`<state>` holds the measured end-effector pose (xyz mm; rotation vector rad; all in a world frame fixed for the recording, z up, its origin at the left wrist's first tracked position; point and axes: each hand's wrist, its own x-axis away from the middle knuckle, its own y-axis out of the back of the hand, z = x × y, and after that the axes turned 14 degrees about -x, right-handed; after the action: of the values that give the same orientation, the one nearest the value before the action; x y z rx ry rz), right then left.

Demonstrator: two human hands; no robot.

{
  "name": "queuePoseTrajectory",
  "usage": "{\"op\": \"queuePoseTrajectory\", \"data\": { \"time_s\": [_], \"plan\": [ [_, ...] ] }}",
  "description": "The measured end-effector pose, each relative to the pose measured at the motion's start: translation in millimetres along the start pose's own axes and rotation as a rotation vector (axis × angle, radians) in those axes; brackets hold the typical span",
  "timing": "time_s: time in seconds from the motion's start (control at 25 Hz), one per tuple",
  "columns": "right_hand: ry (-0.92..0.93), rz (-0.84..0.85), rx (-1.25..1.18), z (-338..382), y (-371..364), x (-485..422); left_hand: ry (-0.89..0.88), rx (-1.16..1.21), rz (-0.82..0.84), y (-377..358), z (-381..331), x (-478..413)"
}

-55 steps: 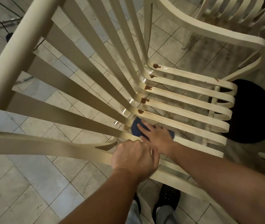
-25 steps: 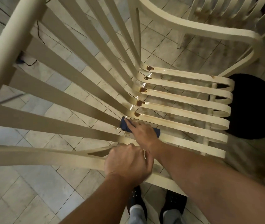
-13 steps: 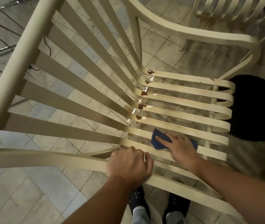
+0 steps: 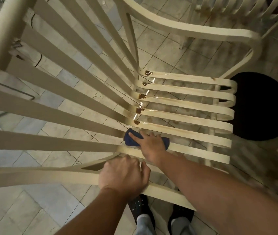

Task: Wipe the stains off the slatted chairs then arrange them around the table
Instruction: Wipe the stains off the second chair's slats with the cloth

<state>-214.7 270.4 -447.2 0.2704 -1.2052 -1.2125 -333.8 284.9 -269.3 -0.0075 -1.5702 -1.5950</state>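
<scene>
left hand grasping chair armrest; right hand flat, pressing blue cloth on seat slat; brown stains at 12 o'clock of cloth

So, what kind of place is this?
Probably a patio or casual dining area: a cream slatted chair, a second chair behind it, and a stained tile floor.

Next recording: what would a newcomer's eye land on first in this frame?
A row of brown stains marks the bend where the seat of the cream slatted chair meets its back, with wet glints beside them. Just below, the right hand presses a blue cloth onto a seat slat, while the left hand grips the near armrest.
</scene>
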Motion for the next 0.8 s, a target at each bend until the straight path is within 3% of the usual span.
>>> {"op": "queuePoseTrajectory", "data": {
  "time_s": [0.24,0.44,0.6,0.8],
  "plan": [
    [0.086,-0.068,-0.063,-89.9,-7.0,56.3,0.003,0.007,0.004,3.4,-1.3,-1.7],
    [-0.016,-0.005,0.062,-178.8,-0.8,142.1,-0.008,0.031,-0.018,3.4,0.1,0.2],
    [-0.041,0.011,0.077,-168.9,1.8,136.8,0.0,0.035,-0.015,4.2,1.1,0.5],
    [0.065,-0.021,0.065,-125.7,-7.8,92.8,0.015,0.028,-0.011,5.3,0.3,0.5]
  ]
}}
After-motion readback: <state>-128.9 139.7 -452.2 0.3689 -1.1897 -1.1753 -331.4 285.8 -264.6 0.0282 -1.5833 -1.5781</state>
